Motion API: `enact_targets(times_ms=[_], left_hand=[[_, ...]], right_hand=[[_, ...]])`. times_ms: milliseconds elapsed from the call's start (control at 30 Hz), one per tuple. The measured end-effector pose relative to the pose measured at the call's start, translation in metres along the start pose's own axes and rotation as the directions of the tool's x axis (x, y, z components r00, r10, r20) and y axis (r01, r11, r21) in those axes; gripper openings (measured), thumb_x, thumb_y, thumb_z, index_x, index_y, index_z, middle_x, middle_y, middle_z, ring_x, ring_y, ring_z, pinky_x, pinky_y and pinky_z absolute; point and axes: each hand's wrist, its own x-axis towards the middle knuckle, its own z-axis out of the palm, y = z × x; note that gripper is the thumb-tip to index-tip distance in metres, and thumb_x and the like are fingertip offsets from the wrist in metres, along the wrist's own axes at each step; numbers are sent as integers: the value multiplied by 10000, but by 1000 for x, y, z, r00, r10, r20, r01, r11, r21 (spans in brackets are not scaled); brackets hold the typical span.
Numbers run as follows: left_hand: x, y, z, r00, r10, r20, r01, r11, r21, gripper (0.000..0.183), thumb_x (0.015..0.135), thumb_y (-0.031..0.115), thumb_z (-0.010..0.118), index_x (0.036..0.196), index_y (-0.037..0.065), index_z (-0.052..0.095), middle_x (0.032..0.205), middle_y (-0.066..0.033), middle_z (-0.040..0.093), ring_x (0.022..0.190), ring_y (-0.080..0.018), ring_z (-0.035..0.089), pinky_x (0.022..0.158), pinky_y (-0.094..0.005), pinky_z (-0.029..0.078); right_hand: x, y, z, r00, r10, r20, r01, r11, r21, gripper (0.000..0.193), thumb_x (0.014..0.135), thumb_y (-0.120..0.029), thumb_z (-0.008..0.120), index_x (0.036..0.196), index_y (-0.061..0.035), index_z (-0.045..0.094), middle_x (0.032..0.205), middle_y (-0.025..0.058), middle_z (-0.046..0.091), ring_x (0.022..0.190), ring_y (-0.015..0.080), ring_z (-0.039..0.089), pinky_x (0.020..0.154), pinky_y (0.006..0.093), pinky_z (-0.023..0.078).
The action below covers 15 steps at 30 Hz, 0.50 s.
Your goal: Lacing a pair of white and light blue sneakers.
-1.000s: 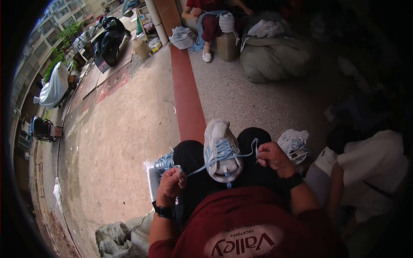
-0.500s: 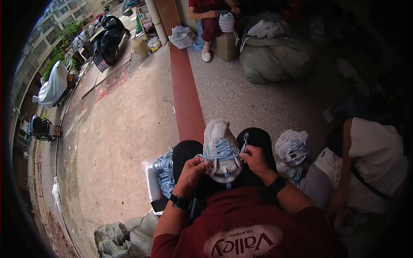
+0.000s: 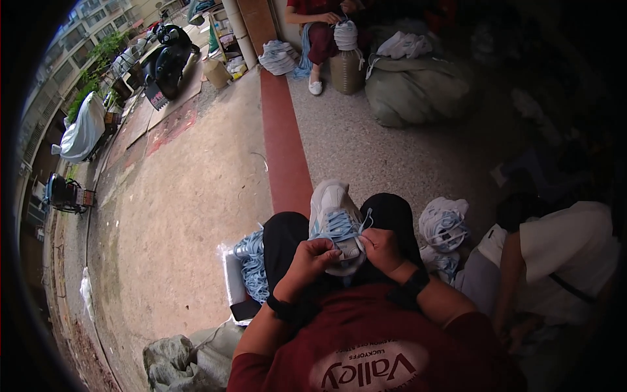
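Observation:
A white sneaker (image 3: 328, 198) rests between my thighs, its toe pointing away from me. A light blue shoelace (image 3: 341, 225) crosses its front. My left hand (image 3: 315, 257) is closed in a pinch over the shoe's tongue, apparently on one lace end; the fingertips partly hide it. At the right side of the shoe opening, my right hand (image 3: 382, 248) pinches the lace, and a loose end sticks up beyond the fingers. Both hands cover part of the shoe's collar.
Blue laces (image 3: 250, 264) hang over a white box (image 3: 230, 277) by my left leg. Laced white shoes (image 3: 444, 224) are piled on my right, beside a bending person (image 3: 562, 255). Another person (image 3: 320, 36) sits ahead near a large sack (image 3: 418, 91). A grey-green bag (image 3: 173, 362) lies lower left.
My left hand has moved right, from the shoe's left side onto the tongue. My right hand has shifted slightly inward and down. The person at my right has bent lower.

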Motion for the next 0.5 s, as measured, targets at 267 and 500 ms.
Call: enact_targets(times_ms=[267, 500], left_hand=[[25, 5, 31, 891, 434, 132, -393, 593, 703, 86, 713, 87, 654, 778, 33, 639, 729, -149, 602, 645, -282, 608, 590, -341, 477], [39, -8, 40, 879, 455, 146, -326, 349, 879, 75, 708, 158, 622, 702, 84, 611, 717, -111, 583, 607, -298, 598, 524, -393, 484]], right_hand=[[-2, -11, -7, 986, -86, 143, 123, 951, -282, 102, 724, -60, 621, 704, -26, 527, 704, 182, 539, 665, 353, 562, 545, 434, 438], [-7, 7, 4, 999, 30, -14, -30, 1000, 2, 51, 717, -17, 623, 742, -2, 582, 701, 172, 567, 661, 342, 584, 553, 385, 444]])
